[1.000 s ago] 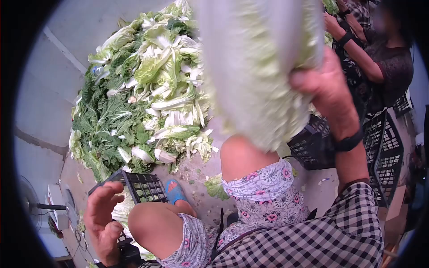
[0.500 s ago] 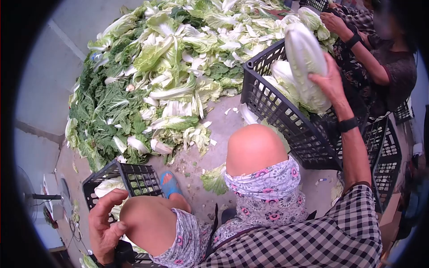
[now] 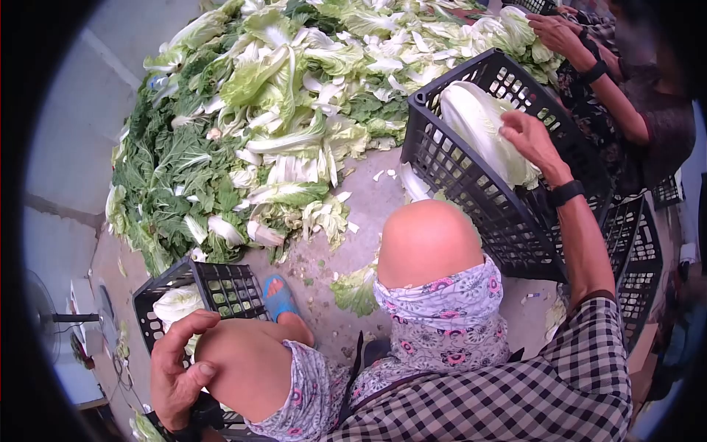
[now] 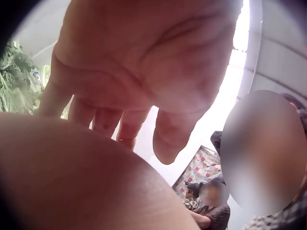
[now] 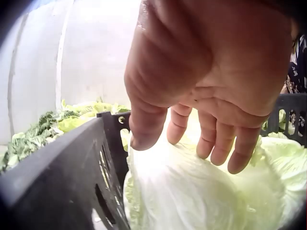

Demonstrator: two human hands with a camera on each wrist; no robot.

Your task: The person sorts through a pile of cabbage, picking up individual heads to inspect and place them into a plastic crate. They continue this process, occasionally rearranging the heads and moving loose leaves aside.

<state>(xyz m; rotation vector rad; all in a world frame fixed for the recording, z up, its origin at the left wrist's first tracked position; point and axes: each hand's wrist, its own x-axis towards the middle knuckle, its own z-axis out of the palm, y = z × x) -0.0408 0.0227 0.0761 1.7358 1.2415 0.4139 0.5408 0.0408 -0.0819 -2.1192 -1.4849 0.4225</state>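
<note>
A pale napa cabbage (image 3: 477, 131) lies in a black plastic crate (image 3: 495, 215) at the right of the head view. My right hand (image 3: 536, 147) is over its near side, fingers loosely spread and not wrapped round it. In the right wrist view, thumb and fingertips hang right at the leaves of the cabbage (image 5: 187, 191), with another leafy head (image 5: 288, 163) beside it. My left hand (image 3: 179, 372) is by my left knee (image 3: 247, 361), palm facing it, fingers relaxed and holding nothing. The left wrist view shows that palm (image 4: 144, 62) above bare skin.
A big heap of cabbage leaves (image 3: 280, 140) covers the floor ahead. Near my left foot stands a smaller black crate (image 3: 232, 291) holding cabbage (image 3: 177, 303). Another person's hands (image 3: 556, 33) work beyond the right crate. More crates (image 3: 637, 280) stand at far right; a fan (image 3: 40, 317) is at left.
My right hand carried the cabbage away from close to the camera, lowered it into the right crate and loosened its grip. The left hand stayed near the knee.
</note>
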